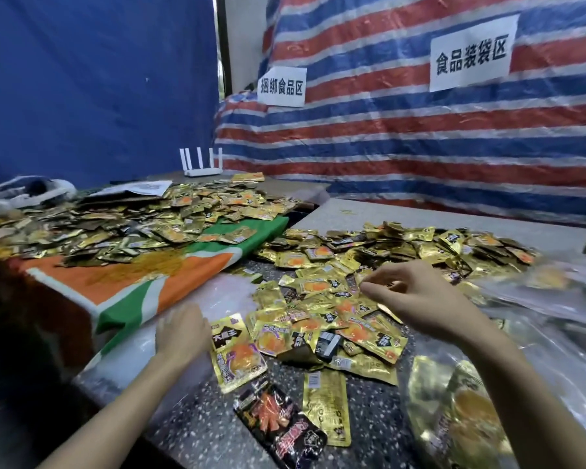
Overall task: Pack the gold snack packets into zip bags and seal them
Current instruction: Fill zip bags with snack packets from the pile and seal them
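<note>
A heap of gold snack packets [332, 309] covers the speckled table [217, 414] in front of me. My left hand [181, 333] lies knuckles-up on a clear zip bag [217, 292] at the left, its fingers curled down over the bag's edge beside a large gold packet [237, 353]. My right hand [416, 292] reaches left over the heap. Its thumb and fingers are bent and apart just above the packets, with nothing plainly held. A clear bag with gold packets inside [454, 418] lies at the bottom right.
A second large heap of gold packets [132, 221] lies on an orange, white and green cloth [132, 275] at the left. A black-and-red packet [278, 428] lies near me. Clear bags [555, 299] lie at the right, a white router [202, 164] at the back, striped tarpaulin [420, 137] behind.
</note>
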{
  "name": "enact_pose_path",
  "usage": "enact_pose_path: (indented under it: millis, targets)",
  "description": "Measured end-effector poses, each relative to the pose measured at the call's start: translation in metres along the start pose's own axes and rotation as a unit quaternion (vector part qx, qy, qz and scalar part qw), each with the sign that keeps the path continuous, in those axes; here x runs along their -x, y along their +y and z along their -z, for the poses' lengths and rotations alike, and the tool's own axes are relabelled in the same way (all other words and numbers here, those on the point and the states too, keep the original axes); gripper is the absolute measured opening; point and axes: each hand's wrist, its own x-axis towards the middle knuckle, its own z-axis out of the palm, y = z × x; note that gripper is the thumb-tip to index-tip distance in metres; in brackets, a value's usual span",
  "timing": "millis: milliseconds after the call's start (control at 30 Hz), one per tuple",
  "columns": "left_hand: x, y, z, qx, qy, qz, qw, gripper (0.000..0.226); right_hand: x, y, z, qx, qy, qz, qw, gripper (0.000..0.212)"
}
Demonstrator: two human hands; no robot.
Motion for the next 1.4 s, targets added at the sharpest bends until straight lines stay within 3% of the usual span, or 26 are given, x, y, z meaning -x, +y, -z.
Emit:
enact_pose_path:
  millis: [133, 267, 367, 467, 633, 767, 867, 967, 1100, 1167, 1267, 1333, 1400]
  targets:
    - [0.000, -0.009, -0.010, -0.015, 0.044, 0.019, 0.999, 0.038, 0.005, 0.010, 0.012, 0.025, -0.045, 0.015, 0.999, 0.010]
    - [-0.005, -0.009, 0.006, 0.107, 0.037, 0.080, 0.990, 0.023, 0.009, 0.012, 0.025, -0.016, -0.030, 0.020, 0.999, 0.016]
    - [-0.008, -0.008, 0.025, 0.123, 0.012, 0.086, 0.989, 0.036, 0.010, 0.010, 0.030, -0.046, -0.006, 0.031, 0.998, 0.022]
    - [-0.011, -0.004, 0.040, 0.126, 0.058, 0.067, 0.988, 0.038, 0.010, 0.010, 0.031, -0.040, -0.006, 0.028, 0.999, 0.025]
    - [-0.001, 0.028, 0.069, 0.202, 0.170, -0.042, 0.964, 0.022, 0.010, 0.010, 0.029, -0.025, -0.006, 0.022, 0.999, 0.023]
    - [0.025, 0.077, 0.090, 0.334, 0.186, -0.145, 0.912, 0.008, 0.011, 0.008, 0.028, -0.036, -0.009, 0.023, 0.999, 0.027]
    - [0.054, 0.114, 0.092, 0.428, 0.168, -0.232, 0.857, 0.008, 0.012, 0.005, 0.028, -0.159, -0.008, -0.015, 0.987, 0.048]
    - [0.081, 0.145, 0.082, 0.481, 0.140, -0.301, 0.811, 0.003, 0.011, 0.003, 0.030, -0.329, -0.007, -0.092, 0.940, 0.075]
    - [0.100, 0.168, 0.059, 0.449, 0.138, -0.403, 0.786, 0.005, 0.011, 0.005, 0.035, -0.353, -0.011, -0.122, 0.928, 0.090]
    - [0.103, 0.175, 0.048, 0.444, 0.127, -0.426, 0.778, 0.009, 0.011, 0.006, 0.038, -0.329, -0.009, -0.114, 0.937, 0.086]
    - [0.104, 0.180, 0.036, 0.423, 0.110, -0.442, 0.783, 0.025, 0.015, 0.010, 0.042, -0.288, -0.012, -0.092, 0.953, 0.049]
    - [0.103, 0.180, 0.035, 0.424, 0.051, -0.427, 0.797, 0.024, 0.016, 0.011, 0.044, -0.272, -0.013, -0.098, 0.957, 0.030]
    - [0.101, 0.181, 0.041, 0.445, -0.057, -0.384, 0.807, 0.017, 0.015, 0.014, 0.047, -0.272, 0.007, -0.109, 0.956, 0.023]
